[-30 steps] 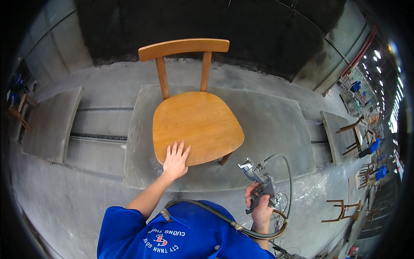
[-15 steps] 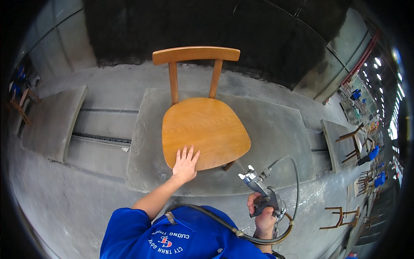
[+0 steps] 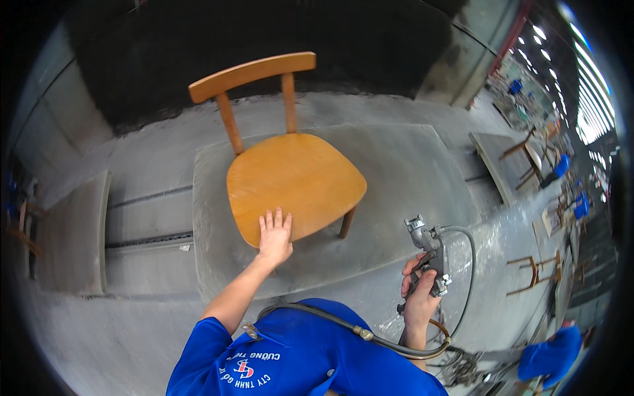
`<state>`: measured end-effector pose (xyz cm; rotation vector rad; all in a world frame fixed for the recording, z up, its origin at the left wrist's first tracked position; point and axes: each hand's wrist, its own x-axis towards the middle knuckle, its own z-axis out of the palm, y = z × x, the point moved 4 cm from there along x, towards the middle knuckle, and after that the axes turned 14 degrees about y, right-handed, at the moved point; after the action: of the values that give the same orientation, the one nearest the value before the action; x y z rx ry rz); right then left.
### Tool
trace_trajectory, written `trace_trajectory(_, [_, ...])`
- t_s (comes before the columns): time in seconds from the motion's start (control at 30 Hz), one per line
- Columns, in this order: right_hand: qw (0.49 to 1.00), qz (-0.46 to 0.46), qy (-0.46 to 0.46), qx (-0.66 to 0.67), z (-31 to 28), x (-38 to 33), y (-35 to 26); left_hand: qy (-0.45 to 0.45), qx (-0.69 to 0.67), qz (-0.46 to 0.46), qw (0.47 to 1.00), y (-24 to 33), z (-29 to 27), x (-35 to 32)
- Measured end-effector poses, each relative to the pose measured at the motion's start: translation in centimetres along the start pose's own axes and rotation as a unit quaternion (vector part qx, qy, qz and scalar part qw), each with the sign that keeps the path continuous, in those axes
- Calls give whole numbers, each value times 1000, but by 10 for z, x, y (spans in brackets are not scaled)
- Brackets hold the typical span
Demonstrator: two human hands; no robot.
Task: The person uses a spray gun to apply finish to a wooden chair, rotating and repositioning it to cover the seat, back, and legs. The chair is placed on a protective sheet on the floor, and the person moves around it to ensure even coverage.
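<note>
Chair (image 3: 294, 188) upright on a grey board (image 3: 406, 168), set toward the board's left half, backrest (image 3: 254, 76) on the side away from the person. Left hand (image 3: 275, 239): opened out, fingers extended and lightly parted, laid on the seat's near edge; thumb out of sight, so I cannot tell whether it hooks under the rim. Right hand (image 3: 421, 298): curled round the grip of a spray gun (image 3: 437, 256), off to the right of the seat and apart from it. Grey hose (image 3: 473, 264) loops from the gun.

Handling, my estimate: chair stiff, moderate weight, manageable by one person. Seat face looks smooth and could be slippery; whether the finish is wet or dry I cannot tell. Surface probably easier to mar than the frame is to break. Best holds: seat rim, or the two back posts (image 3: 290, 102). Gun looks hard and compact; hose would likely tug on it.

Surface and room: board flat, dull, dusty-looking. Floor (image 3: 132, 336) grey, with a dark slot (image 3: 148, 241) running left from the board. Wall (image 3: 264, 26) beyond, blackened. Further chairs (image 3: 531, 274) at right; a co-worker in blue (image 3: 551, 356), lower right.
</note>
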<state>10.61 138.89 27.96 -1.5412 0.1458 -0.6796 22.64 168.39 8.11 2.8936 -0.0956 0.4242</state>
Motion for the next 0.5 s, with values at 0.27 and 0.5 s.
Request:
trace_trajectory(0.27, [974,216,33,55,-41,-45,12,139,18,-21,990,-58,-69,109])
trace_trajectory(0.5, [976,207,45,-56,-60,-61,18,197,98,12,975,-81,-106,178])
